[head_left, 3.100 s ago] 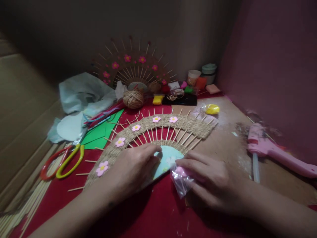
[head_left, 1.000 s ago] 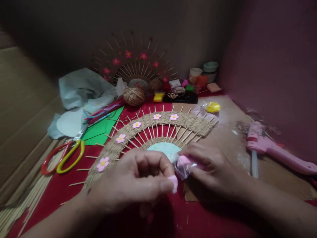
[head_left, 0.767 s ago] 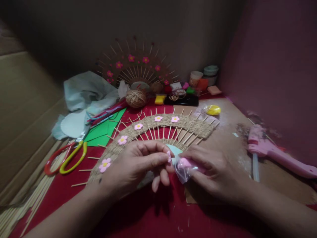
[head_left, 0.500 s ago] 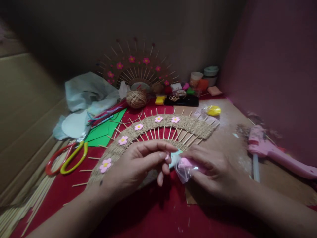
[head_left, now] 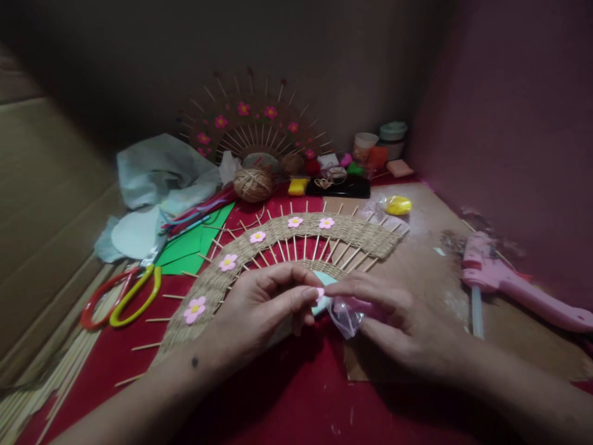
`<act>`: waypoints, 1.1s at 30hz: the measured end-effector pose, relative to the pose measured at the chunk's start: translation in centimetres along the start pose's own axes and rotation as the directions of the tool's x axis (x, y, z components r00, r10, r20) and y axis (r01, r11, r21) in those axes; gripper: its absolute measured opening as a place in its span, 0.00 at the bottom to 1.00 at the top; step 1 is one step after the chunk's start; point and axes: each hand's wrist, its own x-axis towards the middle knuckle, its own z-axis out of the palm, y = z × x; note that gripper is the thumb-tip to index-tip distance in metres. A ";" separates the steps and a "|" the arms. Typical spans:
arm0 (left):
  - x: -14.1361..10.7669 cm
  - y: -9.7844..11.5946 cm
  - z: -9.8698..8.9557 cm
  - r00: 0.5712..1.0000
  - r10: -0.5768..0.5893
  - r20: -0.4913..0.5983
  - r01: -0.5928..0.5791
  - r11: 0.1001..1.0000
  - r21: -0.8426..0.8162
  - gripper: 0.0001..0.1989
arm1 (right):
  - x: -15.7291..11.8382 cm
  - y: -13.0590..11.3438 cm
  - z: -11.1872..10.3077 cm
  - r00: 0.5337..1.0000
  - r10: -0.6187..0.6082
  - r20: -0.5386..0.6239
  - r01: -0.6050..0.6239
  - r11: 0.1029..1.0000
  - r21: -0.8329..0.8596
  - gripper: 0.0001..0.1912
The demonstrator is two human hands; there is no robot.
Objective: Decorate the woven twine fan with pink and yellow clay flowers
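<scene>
Between the thumb and finger of my left hand [head_left: 273, 303] is a small pink piece of clay [head_left: 320, 295]. My right hand [head_left: 393, 312] grips a clear plastic bag with pink clay in it [head_left: 347, 316], and its index finger reaches to the small piece. Behind and under both hands lies a woven fan [head_left: 278, 230] of thin sticks and tan cord. Several pink flowers with yellow centres, one a flower [head_left: 194, 309] at the left, sit along its band. A pale green piece [head_left: 327, 281] at the fan's base is partly hidden by my fingers.
Scissors [head_left: 123, 296] and thin sticks [head_left: 60, 371] lie at the left. A pink glue gun [head_left: 519, 290] rests at the right on cardboard [head_left: 430, 247]. Behind the fan are a twine ball [head_left: 252, 183], a black phone-like slab [head_left: 345, 187] and yellow clay [head_left: 398, 205]. A second fan [head_left: 257, 117] stands at the back.
My right index finger has moved left onto the small pink piece, which now shows more between my fingertips. The bag has stayed in my right hand. The whole view has shifted slightly.
</scene>
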 end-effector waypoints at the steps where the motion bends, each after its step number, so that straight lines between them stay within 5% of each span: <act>1: 0.0 0.1 0.0 1.000 0.015 0.002 -0.015 1.000 0.024 0.04 | 0.0 -0.1 0.0 1.000 0.009 0.013 -0.009 1.000 0.023 0.24; 8: -0.2 0.2 0.1 0.982 0.182 -0.038 -0.163 0.939 0.303 0.06 | 0.0 -0.6 -1.1 0.984 0.094 0.149 -0.113 0.986 0.125 0.17; 11: -0.4 0.0 0.2 0.925 0.377 -0.039 -0.319 0.830 0.458 0.05 | 0.3 -0.6 -1.4 0.973 0.083 0.214 -0.135 0.961 0.243 0.10; 15: -0.8 -0.7 0.4 0.835 0.542 0.095 -0.491 0.656 0.574 0.04 | 0.5 -0.7 -0.6 0.974 0.164 0.159 -0.203 0.941 0.271 0.16; 22: -1.0 -1.4 0.7 0.777 0.569 0.270 -0.600 0.539 0.591 0.09 | 0.4 -0.5 0.7 0.953 0.214 0.215 -0.297 0.803 0.517 0.12; 27: -0.9 -1.3 0.3 0.691 0.638 0.339 -0.671 0.391 0.630 0.09 | 0.4 0.0 0.6 0.921 0.299 0.251 -0.390 0.712 0.584 0.15; 29: -1.0 -0.8 0.1 0.728 0.600 0.332 -0.653 0.460 0.602 0.07 | 0.2 0.1 0.5 0.919 0.308 0.247 -0.394 0.673 0.625 0.13; 33: -0.9 0.3 -0.1 0.943 0.307 0.128 -0.332 0.860 0.388 0.05 | 0.1 0.1 0.0 0.916 0.365 0.167 -0.373 0.621 0.689 0.11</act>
